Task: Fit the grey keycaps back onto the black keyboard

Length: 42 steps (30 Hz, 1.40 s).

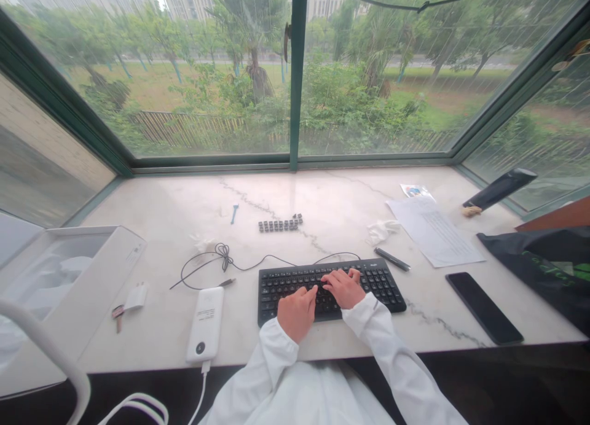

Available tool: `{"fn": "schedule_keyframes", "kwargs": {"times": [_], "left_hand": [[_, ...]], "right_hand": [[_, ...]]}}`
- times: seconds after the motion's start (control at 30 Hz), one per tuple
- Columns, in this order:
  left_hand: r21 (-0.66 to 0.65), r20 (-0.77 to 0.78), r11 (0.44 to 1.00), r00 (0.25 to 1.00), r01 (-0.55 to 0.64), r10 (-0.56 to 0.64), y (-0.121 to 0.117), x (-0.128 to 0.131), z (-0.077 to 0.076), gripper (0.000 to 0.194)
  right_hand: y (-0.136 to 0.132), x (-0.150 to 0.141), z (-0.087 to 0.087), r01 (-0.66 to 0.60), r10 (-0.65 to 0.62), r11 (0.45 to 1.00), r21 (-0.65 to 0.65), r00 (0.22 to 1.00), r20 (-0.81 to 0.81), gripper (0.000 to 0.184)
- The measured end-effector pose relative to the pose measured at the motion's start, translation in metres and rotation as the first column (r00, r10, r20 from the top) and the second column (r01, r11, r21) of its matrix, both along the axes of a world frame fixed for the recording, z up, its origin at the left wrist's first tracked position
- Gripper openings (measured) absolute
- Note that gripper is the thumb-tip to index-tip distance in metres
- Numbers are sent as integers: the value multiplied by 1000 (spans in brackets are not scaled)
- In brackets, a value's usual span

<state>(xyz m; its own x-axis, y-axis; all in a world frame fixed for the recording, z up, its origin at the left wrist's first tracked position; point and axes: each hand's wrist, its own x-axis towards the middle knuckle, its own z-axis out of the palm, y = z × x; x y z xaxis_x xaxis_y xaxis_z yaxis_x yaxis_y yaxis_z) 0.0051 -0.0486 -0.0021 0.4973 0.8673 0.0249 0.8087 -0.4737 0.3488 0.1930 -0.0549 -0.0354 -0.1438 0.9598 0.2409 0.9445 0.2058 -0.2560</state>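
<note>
A black keyboard (382, 287) lies on the marble-look sill, its keys partly covered by my hands. My left hand (296, 312) rests over its near middle part, fingers curled together and pointing at the keys. Whatever these fingers may hold is hidden. My right hand (343, 288) reaches over the middle keys from the right, fingers bent and somewhat apart, tips on or just above the keys. Beyond the keyboard, several loose black keycaps (278, 226) are set out in short rows. A small blue tool (235, 214) lies to their left.
A white power bank (206, 327) with a cable sits left, near a black cord (224, 257), a white plug (136, 296) and an open white box (99, 277). At right are a pen (391, 259), paper sheets (431, 231), a phone (483, 308) and a dark bag (548, 265).
</note>
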Motion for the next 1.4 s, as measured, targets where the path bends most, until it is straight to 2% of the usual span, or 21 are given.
{"fn": "schedule_keyframes", "kwargs": {"times": [0.3, 0.63, 0.8, 0.93, 1.1, 1.4], "left_hand": [[-13, 7, 1000, 1000, 4, -4, 2, 1, -1, 34], [-42, 3, 999, 1000, -7, 8, 3, 1, 1, 34], [-45, -14, 999, 1000, -13, 12, 3, -2, 3, 35], [-55, -59, 997, 997, 56, -59, 7, 0, 6, 37], [-54, -134, 987, 978, 151, -157, 11, 6, 5, 40], [-49, -197, 985, 965, 165, -172, 6, 17, 2, 47]], "right_hand": [[1, 0, 6, 80, -80, 997, -2, 996, -43, 16], [0, -2, 8, 103, -103, 995, 0, 991, -87, 13], [3, -1, 10, 131, -136, 989, -70, 988, -68, 14], [5, 0, 8, 170, -184, 975, -144, 979, -92, 13], [5, 0, 6, 256, -302, 933, -253, 940, -162, 10], [6, -2, 19, 298, -428, 864, -405, 859, -280, 17]]}}
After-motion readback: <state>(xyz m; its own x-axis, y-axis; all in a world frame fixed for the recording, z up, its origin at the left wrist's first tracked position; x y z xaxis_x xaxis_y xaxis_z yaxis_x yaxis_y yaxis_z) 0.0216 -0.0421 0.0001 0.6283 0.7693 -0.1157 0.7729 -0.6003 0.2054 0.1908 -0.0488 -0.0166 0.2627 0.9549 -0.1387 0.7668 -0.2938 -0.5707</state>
